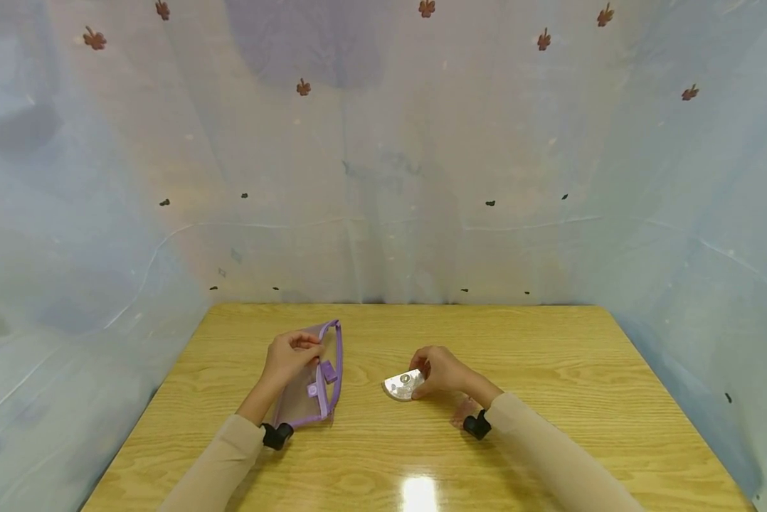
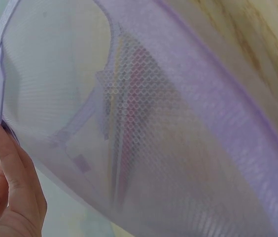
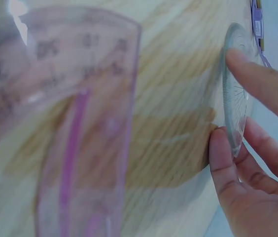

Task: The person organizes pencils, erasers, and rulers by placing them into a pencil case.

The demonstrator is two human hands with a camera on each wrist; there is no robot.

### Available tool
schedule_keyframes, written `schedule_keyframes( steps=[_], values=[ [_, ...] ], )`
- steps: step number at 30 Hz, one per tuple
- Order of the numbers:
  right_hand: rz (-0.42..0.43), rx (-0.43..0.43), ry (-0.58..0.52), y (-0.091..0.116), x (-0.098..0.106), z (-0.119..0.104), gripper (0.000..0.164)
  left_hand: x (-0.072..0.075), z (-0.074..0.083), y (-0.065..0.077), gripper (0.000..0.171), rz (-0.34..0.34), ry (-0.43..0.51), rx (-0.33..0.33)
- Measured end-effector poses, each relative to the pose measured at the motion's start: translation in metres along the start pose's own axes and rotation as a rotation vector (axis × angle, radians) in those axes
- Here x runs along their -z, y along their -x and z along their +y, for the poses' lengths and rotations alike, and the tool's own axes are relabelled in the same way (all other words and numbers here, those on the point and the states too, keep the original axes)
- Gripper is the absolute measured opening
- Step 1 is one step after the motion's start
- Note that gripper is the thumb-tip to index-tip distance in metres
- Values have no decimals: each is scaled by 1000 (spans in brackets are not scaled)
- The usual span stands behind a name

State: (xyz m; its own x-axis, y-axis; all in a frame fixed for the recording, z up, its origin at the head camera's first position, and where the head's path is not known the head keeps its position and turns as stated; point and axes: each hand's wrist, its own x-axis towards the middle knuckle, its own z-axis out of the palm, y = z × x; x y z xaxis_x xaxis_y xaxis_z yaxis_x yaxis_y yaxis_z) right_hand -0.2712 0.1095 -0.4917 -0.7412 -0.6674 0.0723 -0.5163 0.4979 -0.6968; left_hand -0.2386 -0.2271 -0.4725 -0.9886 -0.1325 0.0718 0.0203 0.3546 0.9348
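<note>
My left hand (image 1: pixel 289 361) pinches the top edge of a see-through mesh zip pouch (image 1: pixel 296 402) with purple trim, held partly upright on the left of the table with its mouth spread. Through the mesh in the left wrist view, long thin pinkish-red and yellowish items (image 2: pixel 131 103) show inside; their kind is blurred. Between thumb and fingers, my right hand (image 1: pixel 444 370) grips a clear protractor (image 1: pixel 398 387) above the table, right of the pouch. Under the right wrist is a pink see-through protractor (image 3: pixel 92 49) with printed numbers, partly hidden by the wrist in the head view.
The wood-grain table (image 1: pixel 524 341) spreads around both hands. A pale patterned curtain (image 1: pixel 383 156) hangs behind it and along both sides. Black wrist cameras (image 1: pixel 277 435) are strapped to both wrists.
</note>
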Motion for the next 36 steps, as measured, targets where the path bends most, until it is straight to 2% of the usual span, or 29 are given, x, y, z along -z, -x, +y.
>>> schedule_keyframes(
  steps=[6,17,27,32,36],
  values=[
    [2,3,6,-2,-1,2,39,1,1,0,15,3,-7,5],
    [-26,-2,-58,1,2,5,34,2,2,2,19,-3,0,8],
    [-31,-129,-214,2,6,7,14,2,2,1,17,12,-21,24],
    [-49,-130,-323,3,9,9,16,2,2,1,18,9,-21,22],
    [-52,-132,-356,3,11,9,17,2,3,1,19,8,-20,20]
  ],
)
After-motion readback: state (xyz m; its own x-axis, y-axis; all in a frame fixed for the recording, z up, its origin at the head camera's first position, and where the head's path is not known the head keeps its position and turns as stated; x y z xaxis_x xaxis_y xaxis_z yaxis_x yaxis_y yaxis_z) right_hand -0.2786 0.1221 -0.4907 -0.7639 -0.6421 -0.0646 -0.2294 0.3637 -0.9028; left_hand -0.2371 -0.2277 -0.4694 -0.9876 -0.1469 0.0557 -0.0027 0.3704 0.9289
